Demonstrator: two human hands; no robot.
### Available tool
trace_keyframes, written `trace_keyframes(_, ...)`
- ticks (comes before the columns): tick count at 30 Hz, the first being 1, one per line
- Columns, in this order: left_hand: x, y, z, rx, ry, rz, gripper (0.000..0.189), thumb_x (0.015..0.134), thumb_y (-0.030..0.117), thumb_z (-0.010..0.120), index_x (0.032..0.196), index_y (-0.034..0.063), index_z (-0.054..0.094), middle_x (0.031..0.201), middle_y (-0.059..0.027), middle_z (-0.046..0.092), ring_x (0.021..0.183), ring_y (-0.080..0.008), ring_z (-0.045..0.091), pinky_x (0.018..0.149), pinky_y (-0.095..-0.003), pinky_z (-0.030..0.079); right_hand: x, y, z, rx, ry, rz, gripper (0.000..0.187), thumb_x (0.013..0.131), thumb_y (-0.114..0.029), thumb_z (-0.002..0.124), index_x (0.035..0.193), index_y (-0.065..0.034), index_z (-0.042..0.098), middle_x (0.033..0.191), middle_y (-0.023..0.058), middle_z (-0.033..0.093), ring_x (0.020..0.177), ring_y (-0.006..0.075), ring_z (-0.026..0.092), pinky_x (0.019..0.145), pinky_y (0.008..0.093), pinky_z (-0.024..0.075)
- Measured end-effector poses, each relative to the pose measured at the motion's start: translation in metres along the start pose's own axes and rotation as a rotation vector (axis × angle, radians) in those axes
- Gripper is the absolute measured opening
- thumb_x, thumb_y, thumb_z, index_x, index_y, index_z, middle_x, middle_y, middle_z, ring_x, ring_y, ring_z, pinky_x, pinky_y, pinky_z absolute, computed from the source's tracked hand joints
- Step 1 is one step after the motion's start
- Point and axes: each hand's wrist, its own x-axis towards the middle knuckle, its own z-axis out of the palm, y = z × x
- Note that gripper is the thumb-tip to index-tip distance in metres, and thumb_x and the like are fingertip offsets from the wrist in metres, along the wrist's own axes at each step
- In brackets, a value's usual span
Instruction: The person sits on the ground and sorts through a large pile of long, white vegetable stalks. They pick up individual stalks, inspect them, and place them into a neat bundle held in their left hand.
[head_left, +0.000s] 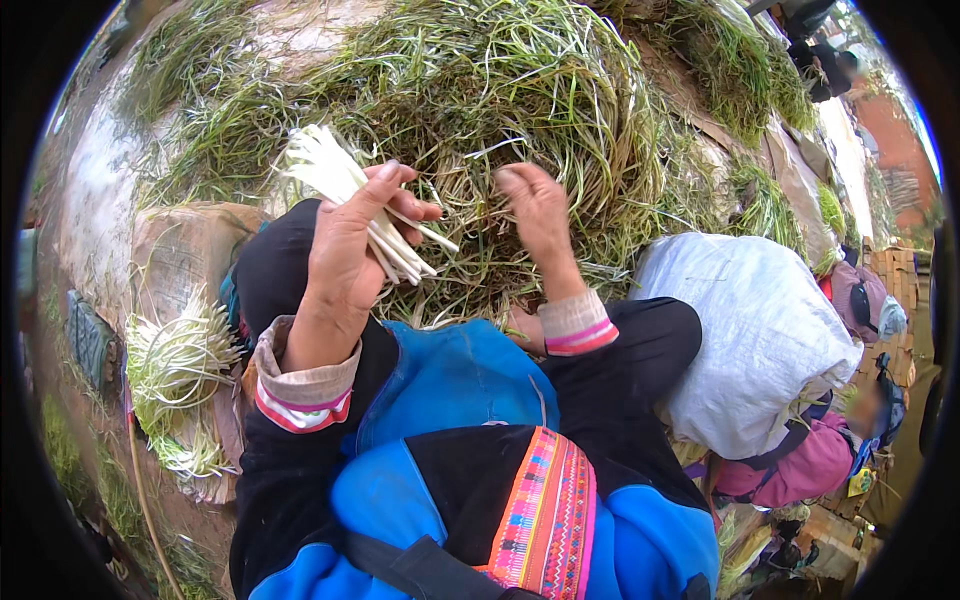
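My left hand (349, 251) grips a bundle of peeled white stalks (322, 165), likely of an allium such as scallions. Their thick ends fan out past the thumb, while a few thin ends poke out below the fingers. My right hand (536, 214), slightly blurred, hovers over a large heap of green, leafy stalks with dirty roots (480, 82). Its fingers are bent, and whether anything is between them cannot be told. One pale loose stalk (495, 148) shows just beyond those fingertips. Across my lap lies a blue cloth (465, 367).
A pile of cleaned white stalks (184, 356) lies at my left, near a brown wrapped bundle (187, 251). On my right bulges a white woven sack (742, 322), with a person in a pink top (806, 465) behind it. More green heaps (742, 67) cover the ground farther off.
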Motion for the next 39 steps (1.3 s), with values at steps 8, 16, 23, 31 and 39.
trace_keyframes(8, 0.001, -0.007, 0.001, -0.017, 0.066, 0.081, 0.014, 0.088, 0.011, 0.055, 0.096, -0.0015, 0.054, 0.062, -0.0069, 0.056, 0.069, -0.0244, 0.064, 0.06, -0.0344, 0.055, 0.023, 0.069, 0.085, -0.569, -0.121, -0.046, 0.038, 0.08, -0.028, 0.058, 0.105, 0.0, 0.056, 0.101, 0.0182, 0.055, 0.094, 0.0344, 0.052, 0.086, 0.0416, 0.0423)
trace_keyframes(16, -0.001, -0.003, -0.008, -0.061, 0.103, 0.109, 0.015, 0.089, 0.012, 0.054, 0.096, -0.0007, 0.055, 0.063, -0.0064, 0.056, 0.064, -0.0216, 0.063, 0.049, -0.0275, 0.051, 0.01, 0.063, 0.069, -0.174, -0.092, -0.176, 0.021, 0.081, -0.011, 0.06, 0.101, -0.0031, 0.063, 0.087, 0.0102, 0.063, 0.076, 0.0182, 0.061, 0.07, 0.029, 0.0505)
trace_keyframes(23, -0.004, -0.005, -0.006, -0.054, 0.081, 0.098, 0.015, 0.088, 0.011, 0.055, 0.096, -0.0011, 0.055, 0.063, -0.0066, 0.056, 0.062, -0.0214, 0.062, 0.048, -0.0274, 0.05, 0.044, 0.104, -0.027, -0.677, 0.454, 0.086, 0.015, 0.077, -0.016, 0.062, 0.086, -0.0037, 0.061, 0.086, 0.0124, 0.058, 0.082, 0.0305, 0.056, 0.074, 0.0384, 0.0446)
trace_keyframes(31, -0.006, -0.005, -0.005, -0.062, 0.087, 0.085, 0.015, 0.087, 0.011, 0.055, 0.095, -0.002, 0.055, 0.063, -0.0074, 0.055, 0.062, -0.022, 0.062, 0.048, -0.028, 0.049, 0.045, 0.097, -0.043, -0.319, 0.463, -0.008, 0.012, 0.079, -0.005, 0.056, 0.09, -0.0008, 0.059, 0.078, 0.009, 0.062, 0.066, 0.0189, 0.058, 0.065, 0.0328, 0.0476)
trace_keyframes(39, -0.005, -0.008, -0.006, -0.025, 0.098, 0.082, 0.013, 0.087, 0.009, 0.055, 0.093, -0.0017, 0.055, 0.063, -0.0075, 0.056, 0.062, -0.0223, 0.062, 0.047, -0.0281, 0.049, 0.034, 0.036, -0.056, 0.567, 0.27, 0.19, 0.015, 0.091, -0.021, 0.052, 0.09, -0.0059, 0.052, 0.052, -0.0022, 0.044, 0.036, 0.0055, 0.038, 0.029, 0.0178, 0.0275)
